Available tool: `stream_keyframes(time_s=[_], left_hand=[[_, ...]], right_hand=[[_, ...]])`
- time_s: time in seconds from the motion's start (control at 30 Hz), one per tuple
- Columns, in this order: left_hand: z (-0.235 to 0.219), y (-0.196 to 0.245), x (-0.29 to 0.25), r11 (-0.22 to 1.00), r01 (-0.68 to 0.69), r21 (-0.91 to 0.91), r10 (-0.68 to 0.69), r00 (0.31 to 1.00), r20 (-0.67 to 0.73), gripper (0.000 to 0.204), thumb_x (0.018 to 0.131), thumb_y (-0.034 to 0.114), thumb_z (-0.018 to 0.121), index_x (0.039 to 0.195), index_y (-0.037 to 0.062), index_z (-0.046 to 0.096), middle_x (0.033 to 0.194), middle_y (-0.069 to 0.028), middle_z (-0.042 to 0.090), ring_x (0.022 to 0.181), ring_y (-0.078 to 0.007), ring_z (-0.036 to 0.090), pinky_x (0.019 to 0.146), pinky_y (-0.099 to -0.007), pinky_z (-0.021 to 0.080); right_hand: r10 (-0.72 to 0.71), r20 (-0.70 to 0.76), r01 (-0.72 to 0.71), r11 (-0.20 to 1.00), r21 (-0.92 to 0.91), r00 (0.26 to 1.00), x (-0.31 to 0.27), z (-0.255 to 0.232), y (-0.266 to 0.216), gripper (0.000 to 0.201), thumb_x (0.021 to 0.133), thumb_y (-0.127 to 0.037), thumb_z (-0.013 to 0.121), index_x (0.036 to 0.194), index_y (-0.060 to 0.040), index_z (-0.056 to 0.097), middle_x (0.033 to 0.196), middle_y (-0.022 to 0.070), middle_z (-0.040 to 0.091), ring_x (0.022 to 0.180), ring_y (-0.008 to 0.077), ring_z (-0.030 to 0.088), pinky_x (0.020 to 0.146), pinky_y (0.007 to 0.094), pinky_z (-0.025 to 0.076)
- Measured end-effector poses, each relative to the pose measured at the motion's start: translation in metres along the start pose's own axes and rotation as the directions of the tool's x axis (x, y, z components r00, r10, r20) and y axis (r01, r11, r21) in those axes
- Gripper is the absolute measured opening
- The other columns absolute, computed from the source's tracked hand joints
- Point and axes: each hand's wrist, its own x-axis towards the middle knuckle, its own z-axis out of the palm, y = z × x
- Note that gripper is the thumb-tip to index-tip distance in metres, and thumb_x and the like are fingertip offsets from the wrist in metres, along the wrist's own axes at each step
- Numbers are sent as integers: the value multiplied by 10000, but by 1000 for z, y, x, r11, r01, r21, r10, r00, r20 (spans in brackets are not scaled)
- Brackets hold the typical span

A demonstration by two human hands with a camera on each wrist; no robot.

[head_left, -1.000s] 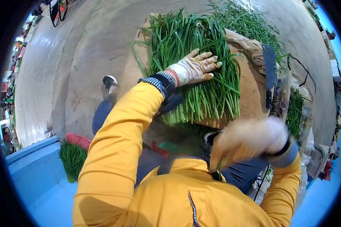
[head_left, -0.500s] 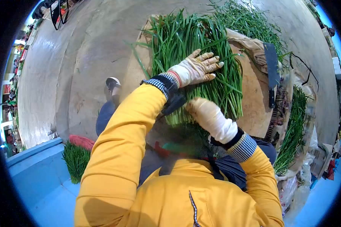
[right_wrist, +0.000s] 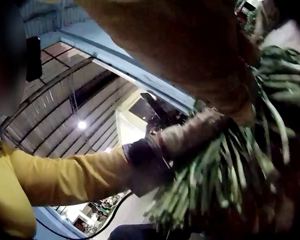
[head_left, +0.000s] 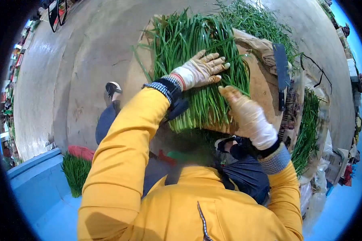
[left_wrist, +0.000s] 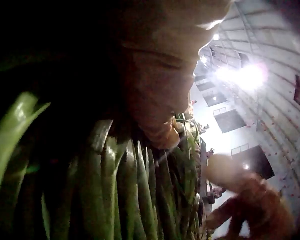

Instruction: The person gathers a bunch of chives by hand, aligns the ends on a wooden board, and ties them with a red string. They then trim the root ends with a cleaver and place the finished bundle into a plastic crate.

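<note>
A thick bundle of long flat green leaves, like garlic chives point(head_left: 205, 106), lies on a tan board point(head_left: 263, 96) with its pale cut ends toward the person. My gloved left hand point(head_left: 200, 72) rests flat across the leaves, fingers spread. At the bundle's right edge is my gloved right hand point(head_left: 248, 112), its fingertips close to the stalks. The left wrist view shows this right hand point(left_wrist: 255, 200) with loosely bent, separated fingers and nothing visible between them. Stalk ends point(right_wrist: 205, 185) fan out below the hands in the right wrist view.
A cleaver point(head_left: 280, 68) with a black handle lies along the board's right side, beside a crumpled tan cloth point(head_left: 257, 46). Loose greens point(head_left: 261, 24) are heaped behind. More greens point(head_left: 307, 128) lie at the right. A chive bundle point(head_left: 74, 172) stands at the lower left by a blue ledge point(head_left: 32, 164).
My right hand came from a blurred position near the body to the front of the stalks, then shifted right to the bundle's edge. My left hand stays on the leaves.
</note>
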Motion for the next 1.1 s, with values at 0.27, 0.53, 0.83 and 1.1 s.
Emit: stream_keyframes(time_s=[0.27,0.53,0.83,1.1], left_hand=[[1,1,2,1000,0,-12,0,1000,-2,553,935,440,374,1432,205,317,1489,-38,312,1377,-226,264,1106,-491,175],[-2,0,1,999,8,-35,-7,1000,25,565,939,452,366,1439,197,301,1491,-49,307,1379,-233,257,1106,-509,171],[-57,22,22,959,-251,-134,149,845,-514,455,901,261,540,1346,223,454,1381,-74,450,1288,-256,405,1076,-428,306],[0,30,38,993,-107,-47,107,994,-6,546,942,402,419,1451,339,232,1499,-21,295,1378,-240,277,1087,-512,247]], right_hand=[[54,25,-48,981,-190,998,-27,36,-10,216,813,-124,559,1027,-106,570,789,23,565,721,202,632,586,313,529],[-126,-85,111,980,-165,988,-44,34,9,170,802,-157,582,967,-129,614,884,11,608,742,192,630,614,309,525],[-118,-171,92,983,-156,978,-37,46,8,184,773,-140,562,941,-112,632,1052,46,622,970,223,605,773,328,517],[3,271,-14,999,37,963,-66,-18,1,143,787,-161,588,913,-109,630,920,56,632,854,232,631,734,347,520]])
